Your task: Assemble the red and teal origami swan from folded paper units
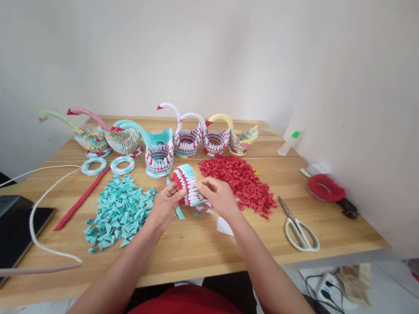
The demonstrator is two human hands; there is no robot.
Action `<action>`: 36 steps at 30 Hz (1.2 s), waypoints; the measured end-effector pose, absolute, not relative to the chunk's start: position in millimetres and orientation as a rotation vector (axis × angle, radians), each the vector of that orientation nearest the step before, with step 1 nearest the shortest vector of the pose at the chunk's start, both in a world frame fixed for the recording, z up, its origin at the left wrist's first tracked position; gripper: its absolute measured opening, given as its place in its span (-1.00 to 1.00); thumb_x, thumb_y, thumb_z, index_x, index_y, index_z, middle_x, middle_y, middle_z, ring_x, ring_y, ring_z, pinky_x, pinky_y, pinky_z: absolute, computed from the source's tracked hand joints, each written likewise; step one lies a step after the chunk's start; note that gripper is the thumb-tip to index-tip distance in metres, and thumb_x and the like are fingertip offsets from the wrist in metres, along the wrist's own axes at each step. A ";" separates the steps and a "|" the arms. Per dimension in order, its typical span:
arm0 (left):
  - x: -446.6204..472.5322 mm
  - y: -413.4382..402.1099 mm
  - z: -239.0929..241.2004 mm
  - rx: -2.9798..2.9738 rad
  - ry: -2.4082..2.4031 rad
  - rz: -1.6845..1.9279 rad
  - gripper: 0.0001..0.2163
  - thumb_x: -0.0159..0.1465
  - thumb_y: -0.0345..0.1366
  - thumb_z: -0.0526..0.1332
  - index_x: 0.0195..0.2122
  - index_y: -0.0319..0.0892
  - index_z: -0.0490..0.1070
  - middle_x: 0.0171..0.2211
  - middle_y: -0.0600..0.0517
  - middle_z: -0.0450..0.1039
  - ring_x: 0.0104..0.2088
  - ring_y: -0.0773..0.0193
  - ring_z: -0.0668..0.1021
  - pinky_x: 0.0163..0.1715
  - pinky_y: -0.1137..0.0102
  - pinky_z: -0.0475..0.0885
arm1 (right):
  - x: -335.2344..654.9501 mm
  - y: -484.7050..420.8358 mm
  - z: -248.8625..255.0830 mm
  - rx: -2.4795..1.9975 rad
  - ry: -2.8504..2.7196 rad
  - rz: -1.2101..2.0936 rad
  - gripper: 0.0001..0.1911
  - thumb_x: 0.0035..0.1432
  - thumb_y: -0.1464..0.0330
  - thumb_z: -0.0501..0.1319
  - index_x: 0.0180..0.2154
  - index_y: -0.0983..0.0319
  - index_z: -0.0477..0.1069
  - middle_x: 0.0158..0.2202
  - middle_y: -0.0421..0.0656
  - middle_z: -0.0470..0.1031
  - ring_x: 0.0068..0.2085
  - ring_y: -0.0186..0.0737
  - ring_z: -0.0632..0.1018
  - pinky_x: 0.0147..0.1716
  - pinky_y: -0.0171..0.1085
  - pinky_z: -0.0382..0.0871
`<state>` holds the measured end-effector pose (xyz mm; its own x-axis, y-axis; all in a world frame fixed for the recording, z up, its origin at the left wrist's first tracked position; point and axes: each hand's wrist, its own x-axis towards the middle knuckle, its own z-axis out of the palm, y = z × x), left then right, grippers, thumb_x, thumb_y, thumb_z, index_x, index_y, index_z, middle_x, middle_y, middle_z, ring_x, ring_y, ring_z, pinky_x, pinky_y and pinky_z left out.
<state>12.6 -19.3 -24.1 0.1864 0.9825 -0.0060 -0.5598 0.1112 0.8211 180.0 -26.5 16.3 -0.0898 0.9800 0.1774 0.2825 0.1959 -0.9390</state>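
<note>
In front of me, my left hand (165,204) is wrapped round the left side of a folded-paper basket body (187,180), banded in red, white and turquoise and tipped sideways. At its right rim my right hand (219,196) is closed in a pinch; whatever sits between those fingertips is too small to make out. Left of the hands lies a heap of turquoise folded paper triangles (121,212). A heap of red paper triangles (243,180) spreads behind and right of the right hand. Beneath the hands are a few white pieces and a white paper (225,226).
Several finished paper swan baskets (159,157) stand along the back. Two paper rings (122,165) and a red strip (81,199) lie left, near a white cable (35,215) and black tablet (13,249). Scissors (298,229), a red paper ring (325,188) and glue bottle (288,144) are right.
</note>
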 end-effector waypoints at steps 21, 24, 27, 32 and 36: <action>11.3 -20.0 -22.8 0.858 0.771 1.259 -0.60 -0.07 -0.21 0.51 -0.21 -0.20 0.54 -0.25 0.00 0.60 -0.27 0.21 0.59 -0.19 0.36 0.46 | 184.1 -33.8 3.0 -1.232 -1.291 1.184 -0.67 0.05 0.11 0.31 -0.37 0.28 0.53 -0.49 -0.19 0.50 -0.49 -0.33 0.44 -0.51 -0.37 0.30; 11.4 -20.9 -23.3 0.869 0.768 1.252 -0.63 -0.05 -0.21 0.50 -0.22 -0.20 0.54 -0.27 0.00 0.60 -0.29 0.21 0.59 -0.21 0.36 0.46 | 183.7 -34.4 -0.8 -1.224 -1.271 1.235 -0.67 0.04 0.12 0.31 -0.35 0.28 0.54 -0.47 -0.18 0.50 -0.48 -0.33 0.45 -0.52 -0.38 0.30; 11.2 -20.8 -24.6 0.883 0.759 1.248 -0.65 -0.03 -0.19 0.49 -0.24 -0.21 0.55 -0.31 0.00 0.60 -0.30 0.21 0.59 -0.24 0.37 0.46 | 182.0 -34.1 -3.3 -1.236 -1.271 1.255 -0.67 0.03 0.12 0.32 -0.35 0.27 0.54 -0.46 -0.18 0.51 -0.48 -0.33 0.45 -0.55 -0.38 0.29; 10.9 -19.5 -27.0 0.882 0.788 1.241 -0.62 -0.04 -0.19 0.50 -0.22 -0.21 0.54 -0.26 -0.03 0.60 -0.28 0.19 0.59 -0.22 0.35 0.46 | 180.6 -32.9 -4.0 -1.248 -1.289 1.287 -0.65 0.02 0.09 0.32 -0.37 0.28 0.54 -0.49 -0.18 0.48 -0.50 -0.32 0.44 -0.58 -0.37 0.31; 11.8 -19.2 -27.6 0.910 0.818 1.250 -0.61 -0.06 -0.19 0.50 -0.21 -0.20 0.54 -0.27 -0.01 0.60 -0.30 0.19 0.58 -0.26 0.36 0.45 | 182.4 -32.8 -0.4 -1.266 -1.445 1.199 -0.67 0.07 0.12 0.28 -0.39 0.28 0.55 -0.50 -0.19 0.47 -0.49 -0.31 0.43 -0.52 -0.36 0.31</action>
<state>11.8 -19.2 -27.6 0.1412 0.9897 -0.0221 -0.4170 0.0797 0.9054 182.4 -32.8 -0.4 -0.1273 0.9918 0.0054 0.1777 0.0282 -0.9837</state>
